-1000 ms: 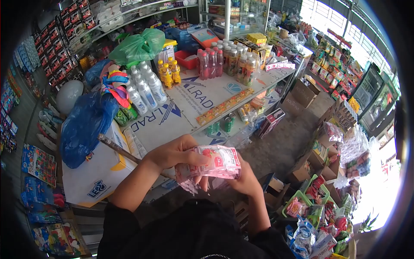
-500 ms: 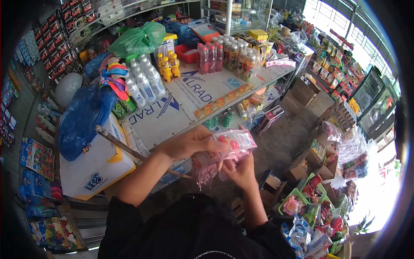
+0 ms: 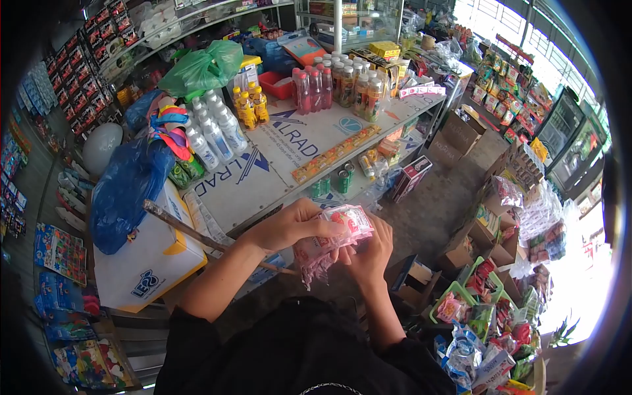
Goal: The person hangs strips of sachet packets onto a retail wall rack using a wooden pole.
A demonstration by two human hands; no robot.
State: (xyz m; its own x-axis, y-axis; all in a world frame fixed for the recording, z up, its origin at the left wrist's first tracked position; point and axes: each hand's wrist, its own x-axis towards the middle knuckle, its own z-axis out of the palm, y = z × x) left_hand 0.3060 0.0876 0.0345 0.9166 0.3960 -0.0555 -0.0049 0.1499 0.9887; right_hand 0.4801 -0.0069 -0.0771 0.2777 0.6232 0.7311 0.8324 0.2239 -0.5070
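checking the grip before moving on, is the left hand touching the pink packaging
Touching: the head view shows the left hand with its thumb pressed across the front of the pink packaging.

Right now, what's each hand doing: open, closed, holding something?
Left hand: closed, holding the pink packaging.
Right hand: bent at the packaging's right side; whether it grips cannot be told.

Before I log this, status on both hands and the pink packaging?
Left hand holding pink packaging. Right hand at its edge. Stick crossing beneath left forearm.
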